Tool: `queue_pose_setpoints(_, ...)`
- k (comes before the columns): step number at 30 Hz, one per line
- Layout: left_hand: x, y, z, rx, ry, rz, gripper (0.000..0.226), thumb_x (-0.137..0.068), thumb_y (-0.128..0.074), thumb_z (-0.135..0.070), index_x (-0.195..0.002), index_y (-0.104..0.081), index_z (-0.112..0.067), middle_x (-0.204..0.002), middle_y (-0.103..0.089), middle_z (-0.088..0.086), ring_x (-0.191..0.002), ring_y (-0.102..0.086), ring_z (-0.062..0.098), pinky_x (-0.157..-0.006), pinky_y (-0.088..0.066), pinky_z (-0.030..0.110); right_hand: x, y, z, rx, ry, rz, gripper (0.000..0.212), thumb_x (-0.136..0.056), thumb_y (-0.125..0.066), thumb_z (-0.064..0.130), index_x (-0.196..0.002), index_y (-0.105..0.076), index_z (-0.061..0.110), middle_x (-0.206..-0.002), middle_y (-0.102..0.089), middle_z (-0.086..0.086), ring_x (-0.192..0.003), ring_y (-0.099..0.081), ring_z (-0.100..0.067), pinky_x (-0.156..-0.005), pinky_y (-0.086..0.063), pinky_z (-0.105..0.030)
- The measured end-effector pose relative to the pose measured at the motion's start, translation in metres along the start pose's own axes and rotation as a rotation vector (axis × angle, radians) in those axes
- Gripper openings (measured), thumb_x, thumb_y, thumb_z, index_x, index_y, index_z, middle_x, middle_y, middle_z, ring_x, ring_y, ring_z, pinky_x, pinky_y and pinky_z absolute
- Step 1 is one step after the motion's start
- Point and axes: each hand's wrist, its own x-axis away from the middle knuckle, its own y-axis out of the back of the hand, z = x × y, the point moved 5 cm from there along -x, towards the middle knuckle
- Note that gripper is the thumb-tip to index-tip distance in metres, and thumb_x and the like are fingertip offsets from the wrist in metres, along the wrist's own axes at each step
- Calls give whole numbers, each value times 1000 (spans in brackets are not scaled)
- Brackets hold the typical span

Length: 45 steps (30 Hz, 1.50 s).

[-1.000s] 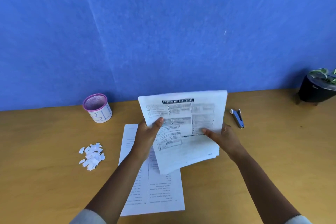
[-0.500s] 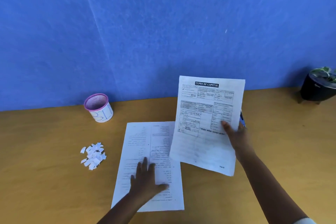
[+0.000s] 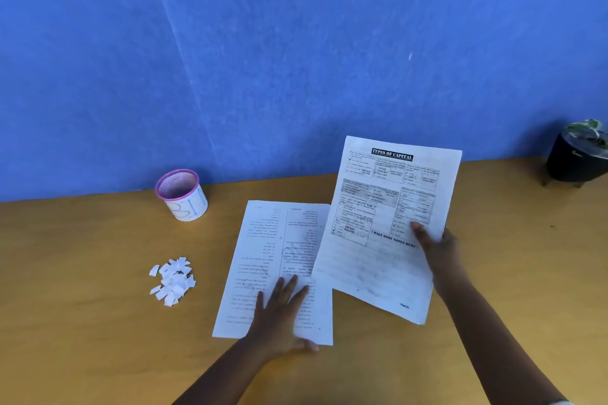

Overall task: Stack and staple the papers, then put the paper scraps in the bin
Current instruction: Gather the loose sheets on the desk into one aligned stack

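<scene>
My right hand (image 3: pixel 434 245) grips a printed sheet headed "TYPES OF CAPITAL" (image 3: pixel 385 230) by its right edge and holds it tilted above the table. A second printed sheet (image 3: pixel 263 256) lies flat on the wooden table (image 3: pixel 82 322), text upside down to me. My left hand (image 3: pixel 283 312) rests flat on its lower part, fingers spread. A heap of white paper scraps (image 3: pixel 172 279) sits to the left of that sheet. The small white bin with a pink rim (image 3: pixel 182 196) stands behind the scraps near the wall. The stapler is hidden behind the held sheet.
A black pot with a green plant (image 3: pixel 577 158) stands at the table's far right corner. A blue wall (image 3: pixel 296 43) runs along the table's back edge.
My left hand let go of the held sheet and came down flat on the sheet on the table. My right hand carried the "TYPES OF CAPITAL" sheet to the right, uncovering the lying sheet.
</scene>
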Motion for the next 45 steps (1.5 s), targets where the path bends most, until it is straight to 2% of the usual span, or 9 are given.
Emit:
queue_pose_setpoints(6, 3, -3, 2, -136, -45, -20, 97, -74, -51, -69, -146, 3, -34, -156, 18, -8, -144, 18, 20, -115, 4, 52, 3, 2, -3, -67, -37, -11, 23, -87, -64, 26, -109, -61, 20, -95, -69, 8, -85, -67, -13, -68, -51, -29)
queue_pose_setpoints(12, 5, 26, -8, -90, -123, -135, 50, -87, -53, -42, -133, -40, -27, -153, -29, -7, -143, -20, 18, -112, -27, 39, 3, 0, -7, -60, -63, -13, 4, -87, -65, 28, -90, -64, 27, -91, -70, 8, -84, -67, -15, -73, -51, -33)
queue_pose_setpoints(18, 11, -4, -19, -138, -71, 83, 102, -68, -53, -74, -145, 0, -34, -157, 17, -5, -142, 22, 31, -111, 7, 61, 7, -1, -11, -70, -90, -40, 3, -86, -66, 29, -87, -64, 28, -90, -70, 8, -82, -67, -14, -70, -51, -32)
queue_pose_setpoints(26, 18, -4, -23, -274, -43, -20, 83, -81, -40, -68, -146, 0, -35, -158, 13, -2, -144, 13, 34, -111, 1, 62, 10, 12, -18, -115, -130, -128, 17, -86, -66, 27, -101, -61, 18, -88, -67, 6, -78, -65, -14, -65, -49, -27)
queue_pose_setpoints(28, 26, 6, -31, -313, -23, -115, 76, -72, -55, -67, -138, -37, -34, -153, -28, 3, -139, -27, 38, -102, -31, 64, 10, 14, -19, -124, -137, -147, 14, -87, -65, 26, -98, -60, 19, -87, -67, 5, -77, -64, -14, -65, -48, -27)
queue_pose_setpoints(30, 30, 11, -42, -378, -64, -222, 56, -46, -79, -56, -96, -70, -32, -111, -70, 0, -101, -67, 27, -69, -59, 45, 9, 16, -18, -129, -139, -155, 13, -87, -65, 25, -98, -60, 18, -87, -67, 5, -78, -64, -16, -70, -48, -30)
queue_pose_setpoints(34, 28, 33, -55, -388, -221, -491, 6, -58, -63, -27, -63, -66, -29, -76, -70, -9, -68, -69, 13, -58, -56, 26, 7, 17, -14, -127, -128, -160, 20, -87, -64, 26, -105, -60, 18, -91, -67, 2, -82, -64, -20, -77, -49, -35)
queue_pose_setpoints(39, 30, 114, -40, -253, -79, -818, 27, -52, -71, 0, -69, -66, -20, -75, -62, 3, -62, -60, 23, -53, -47, 29, 7, 18, -12, -91, -119, -149, 18, -87, -65, 26, -103, -61, 18, -95, -68, 0, -86, -65, -24, -82, -50, -38)
queue_pose_setpoints(45, 32, 192, -12, 474, -88, -1109, 20, -80, -56, 10, -81, -62, -10, -112, -51, 8, -81, -58, 11, -66, -49, 22, 13, 10, -11, -53, -114, -75, 18, -87, -64, 27, -102, -62, 18, -97, -69, -2, -87, -66, -23, -81, -51, -38)
